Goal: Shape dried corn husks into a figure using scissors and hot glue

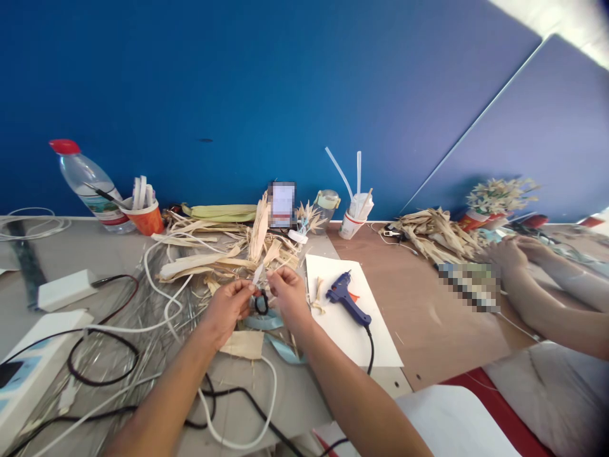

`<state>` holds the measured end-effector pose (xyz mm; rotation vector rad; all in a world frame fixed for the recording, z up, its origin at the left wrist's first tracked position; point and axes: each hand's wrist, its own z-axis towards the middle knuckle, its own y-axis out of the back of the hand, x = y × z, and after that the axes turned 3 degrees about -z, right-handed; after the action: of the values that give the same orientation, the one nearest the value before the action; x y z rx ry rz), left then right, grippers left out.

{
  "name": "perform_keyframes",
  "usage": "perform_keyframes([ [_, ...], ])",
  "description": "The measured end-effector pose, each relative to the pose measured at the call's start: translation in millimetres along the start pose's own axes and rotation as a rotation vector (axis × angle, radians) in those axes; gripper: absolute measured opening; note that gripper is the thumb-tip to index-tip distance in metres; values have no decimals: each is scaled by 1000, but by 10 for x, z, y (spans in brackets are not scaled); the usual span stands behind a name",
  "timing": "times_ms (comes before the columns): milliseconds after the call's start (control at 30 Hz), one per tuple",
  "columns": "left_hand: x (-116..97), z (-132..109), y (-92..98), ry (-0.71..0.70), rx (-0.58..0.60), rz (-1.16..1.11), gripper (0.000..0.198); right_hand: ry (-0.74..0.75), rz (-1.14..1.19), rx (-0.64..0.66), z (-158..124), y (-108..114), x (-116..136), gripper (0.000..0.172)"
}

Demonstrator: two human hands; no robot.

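My left hand (229, 310) is closed, pinching a small pale piece of corn husk (257, 273) that stands up from the fingertips. Close beside it, the thumb and fingers of my right hand (288, 291) are pinched together; whatever is between them is too small to make out. Just below the fingertips a black loop (261, 303), like a scissors handle, shows partly. Light blue ribbon (264, 321) and a flat piece of husk (243, 344) lie under my hands. A blue glue gun (349, 301) rests on white paper (375, 343) to the right.
Dried husks (204, 265) pile up behind my hands. A phone (283, 206) stands against the blue partition. A paper cup with glue sticks (352, 226), an orange cup (144, 219) and a bottle (90, 184) line the back. White cable (271, 393) loops in front. A co-worker's arms (533, 292) are at right.
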<state>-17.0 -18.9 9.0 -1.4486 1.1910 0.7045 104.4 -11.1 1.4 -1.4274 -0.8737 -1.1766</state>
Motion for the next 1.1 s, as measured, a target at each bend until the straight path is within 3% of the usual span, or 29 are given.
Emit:
perform_keyframes([
  [133,-1,11,28,-8,-8,27,30,-44,123,-33,59,67,50,25],
  [267,-16,33,67,-32,-32,17,28,-60,79,21,63,102,106,23],
  [367,-56,41,98,-66,-61,2,26,3,-206,60,53,121,106,22],
  [467,-90,50,132,-99,-103,13,23,139,-681,93,19,142,90,17],
  [567,-103,61,166,-117,-131,16,23,263,-1092,122,-42,156,88,37],
  [667,-104,65,188,-134,-145,-1,23,210,-1352,181,-98,159,101,53],
  [867,-115,59,183,-136,-157,0,24,161,-1519,331,-110,170,115,61],
  [1100,-119,68,167,-125,-146,3,24,113,-1570,389,-6,244,76,60],
])
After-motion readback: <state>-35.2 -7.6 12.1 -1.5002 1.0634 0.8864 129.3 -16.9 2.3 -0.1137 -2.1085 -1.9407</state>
